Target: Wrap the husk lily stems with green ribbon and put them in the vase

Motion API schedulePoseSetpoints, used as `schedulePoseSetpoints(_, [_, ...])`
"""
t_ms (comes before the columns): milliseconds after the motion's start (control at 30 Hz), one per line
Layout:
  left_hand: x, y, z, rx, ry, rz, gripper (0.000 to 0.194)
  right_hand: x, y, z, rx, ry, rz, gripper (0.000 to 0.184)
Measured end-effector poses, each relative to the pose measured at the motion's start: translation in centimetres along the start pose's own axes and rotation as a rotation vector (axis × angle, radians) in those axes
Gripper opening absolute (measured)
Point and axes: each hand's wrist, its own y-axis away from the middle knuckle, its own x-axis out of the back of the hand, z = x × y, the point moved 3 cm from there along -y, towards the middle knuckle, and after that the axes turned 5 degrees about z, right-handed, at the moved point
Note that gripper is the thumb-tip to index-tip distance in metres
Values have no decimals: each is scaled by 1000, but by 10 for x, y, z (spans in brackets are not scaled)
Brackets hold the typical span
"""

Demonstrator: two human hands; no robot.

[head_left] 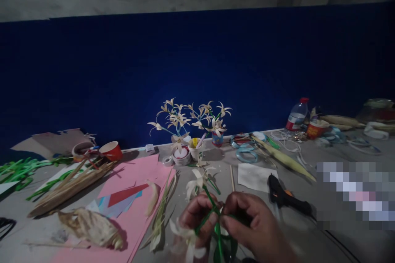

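At the bottom centre, my left hand (202, 215) is closed around the green stem (219, 234) of a handmade flower spray. Cream-coloured petals (187, 238) hang by its lower side, and another pale flower (196, 183) shows just beyond the fingers. My right hand (253, 224) meets the stem from the right, thumb and forefinger pinched on a dark green strip (239, 216) beside the stem joint. Whether this strip is tape or a leaf I cannot tell. Part of the stem is hidden behind the fingers.
Finished flowers (179, 119) stand in small cups at the back. A black glue gun (288, 197) lies right, near white paper (256, 176). Pink sheets (135, 172), dry corn husks (89, 226) and green pipe cleaners (21, 170) lie left. A bottle (297, 116) stands at back right.
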Motion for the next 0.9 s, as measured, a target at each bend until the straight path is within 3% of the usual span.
schedulePoseSetpoints(167, [6, 1, -2, -21, -26, 56, 23, -2, 5, -6, 278, 365, 84, 14])
schedulePoseSetpoints(267, [11, 1, -1, -101, -154, 81, 23, -1, 6, -7, 342, 442, 59, 14])
schedulePoseSetpoints(400, [14, 0, 2, -113, -200, 7, 26, 5, 4, -8, 174, 384, -32, 10])
schedulePoseSetpoints(567, [18, -2, 6, -109, -237, -154, 22, 9, 3, -3, -43, 123, -93, 12])
schedulePoseSetpoints(700, [19, -2, 6, -40, -192, -224, 22, 3, 0, 4, -192, -124, -277, 21])
schedulePoseSetpoints(800, [16, -1, 8, -5, -167, -247, 22, 3, -4, 2, -147, -160, -286, 21])
schedulePoseSetpoints(900, [13, 1, 10, -25, -155, -218, 20, 5, -5, -5, 46, -37, -179, 12])
